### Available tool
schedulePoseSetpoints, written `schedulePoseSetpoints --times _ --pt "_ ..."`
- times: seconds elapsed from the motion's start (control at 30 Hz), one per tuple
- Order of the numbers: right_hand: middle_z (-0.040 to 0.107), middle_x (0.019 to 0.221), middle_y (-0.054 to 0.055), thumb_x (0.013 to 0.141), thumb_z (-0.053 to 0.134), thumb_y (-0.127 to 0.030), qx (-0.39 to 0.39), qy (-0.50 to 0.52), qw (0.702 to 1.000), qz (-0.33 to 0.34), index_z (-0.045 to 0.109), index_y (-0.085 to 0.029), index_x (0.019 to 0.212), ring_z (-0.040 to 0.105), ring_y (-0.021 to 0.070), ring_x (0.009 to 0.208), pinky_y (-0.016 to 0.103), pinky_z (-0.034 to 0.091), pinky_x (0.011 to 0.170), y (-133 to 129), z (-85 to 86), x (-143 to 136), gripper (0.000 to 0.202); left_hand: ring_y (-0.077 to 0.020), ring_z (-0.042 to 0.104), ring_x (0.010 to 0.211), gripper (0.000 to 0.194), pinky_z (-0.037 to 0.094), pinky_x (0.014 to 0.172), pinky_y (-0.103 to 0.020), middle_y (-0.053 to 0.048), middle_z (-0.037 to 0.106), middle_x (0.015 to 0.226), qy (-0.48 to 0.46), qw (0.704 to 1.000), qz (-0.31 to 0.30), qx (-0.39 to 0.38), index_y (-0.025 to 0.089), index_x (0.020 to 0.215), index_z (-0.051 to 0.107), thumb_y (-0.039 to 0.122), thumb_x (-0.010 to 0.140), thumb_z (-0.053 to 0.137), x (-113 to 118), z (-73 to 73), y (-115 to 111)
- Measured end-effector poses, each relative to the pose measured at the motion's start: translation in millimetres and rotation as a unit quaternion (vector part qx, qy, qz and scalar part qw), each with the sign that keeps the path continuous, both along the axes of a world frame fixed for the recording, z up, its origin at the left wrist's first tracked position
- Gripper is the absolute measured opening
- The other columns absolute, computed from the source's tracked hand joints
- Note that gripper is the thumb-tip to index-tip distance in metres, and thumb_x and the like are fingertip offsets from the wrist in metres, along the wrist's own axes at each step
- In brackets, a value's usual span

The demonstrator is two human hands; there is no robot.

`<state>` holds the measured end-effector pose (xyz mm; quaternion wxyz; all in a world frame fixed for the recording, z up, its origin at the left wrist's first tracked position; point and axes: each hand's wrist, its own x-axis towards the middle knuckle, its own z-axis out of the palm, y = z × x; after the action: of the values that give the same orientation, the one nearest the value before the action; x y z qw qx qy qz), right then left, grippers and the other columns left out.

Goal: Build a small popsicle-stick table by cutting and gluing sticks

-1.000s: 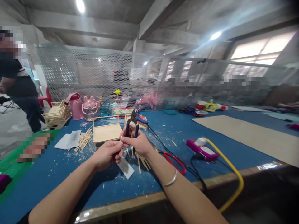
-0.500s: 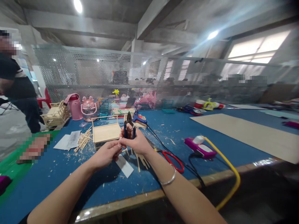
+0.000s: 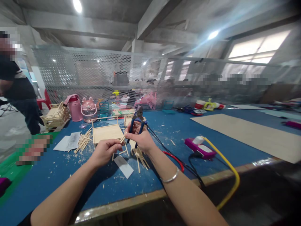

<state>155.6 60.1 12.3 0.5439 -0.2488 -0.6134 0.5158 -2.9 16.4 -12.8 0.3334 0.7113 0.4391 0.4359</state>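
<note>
My left hand [image 3: 107,151] is closed, with thumb and fingers pinching a short wooden stick [image 3: 122,138]. In my right hand [image 3: 142,138] is a pair of cutting pliers [image 3: 138,116] with blue handles, jaws pointing up and handles spread. My right thumb and a fingertip also meet the stick's far end. Behind the hands stands a small wooden frame model [image 3: 107,133] with a flat panel and thin posts. Under my right hand lie several loose sticks [image 3: 139,158], beside a white paper slip [image 3: 124,166].
More cut sticks [image 3: 84,140] and white papers [image 3: 67,142] lie at the left. A pink bottle [image 3: 74,108], a clear pink jug [image 3: 88,110] and another wooden model [image 3: 55,116] stand behind. On the right are a purple power strip [image 3: 199,149], a yellow cable [image 3: 231,166] and a large board [image 3: 244,133].
The pliers have shifted right and tilted, and their handles have spread apart. My hands have drawn slightly apart, and the short stick between them now shows.
</note>
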Motion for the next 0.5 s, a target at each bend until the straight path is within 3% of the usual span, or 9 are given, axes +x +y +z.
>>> schedulePoseSetpoints --times 0.13,0.27,0.37,0.5 --pt "0.057 0.065 -0.005 0.051 0.072 -0.017 -0.012 -0.01 1.0 0.024 0.052 -0.017 0.076 0.053 0.0086 0.06 0.024 0.044 0.062 -0.8 -1.3 -0.6 0.032 -0.0148 0.059 0.066 0.017 0.043 0.065 -0.023 -0.003 0.068 0.071 0.019 0.995 0.062 0.07 0.017 0.076 0.068 0.026 0.072 0.054 -0.4 -3.7 1.9" --pt "0.057 0.067 -0.005 0.053 0.071 -0.017 -0.018 -0.019 0.999 0.039 0.052 -0.017 0.079 0.053 0.0084 0.061 0.024 0.044 0.062 -1.5 -2.8 -1.3 0.033 -0.0155 0.061 0.067 0.019 0.044 0.065 -0.024 -0.003 0.07 0.073 0.027 0.99 0.075 0.115 0.019 0.08 0.069 0.028 0.073 0.054 -1.8 -7.3 2.4" --pt "0.057 0.068 -0.004 0.054 0.071 -0.017 -0.009 -0.018 0.999 0.036 0.052 -0.017 0.08 0.053 0.0083 0.062 0.024 0.044 0.063 -0.4 -3.9 -1.1 0.032 -0.0139 0.059 0.061 0.02 0.043 0.061 -0.023 -0.003 0.069 0.07 0.021 0.991 0.069 0.112 0.018 0.081 0.068 0.029 0.075 0.052 -1.4 -6.4 0.5" --pt "0.057 0.068 -0.005 0.055 0.071 -0.016 0.011 -0.02 0.999 0.037 0.051 -0.018 0.08 0.054 0.0081 0.063 0.024 0.044 0.065 -0.8 -2.9 0.6 0.032 -0.0121 0.055 0.058 0.021 0.041 0.056 -0.021 -0.002 0.066 0.065 -0.007 0.998 0.035 0.051 0.015 0.071 0.066 0.031 0.075 0.053 0.5 -0.8 -3.8"
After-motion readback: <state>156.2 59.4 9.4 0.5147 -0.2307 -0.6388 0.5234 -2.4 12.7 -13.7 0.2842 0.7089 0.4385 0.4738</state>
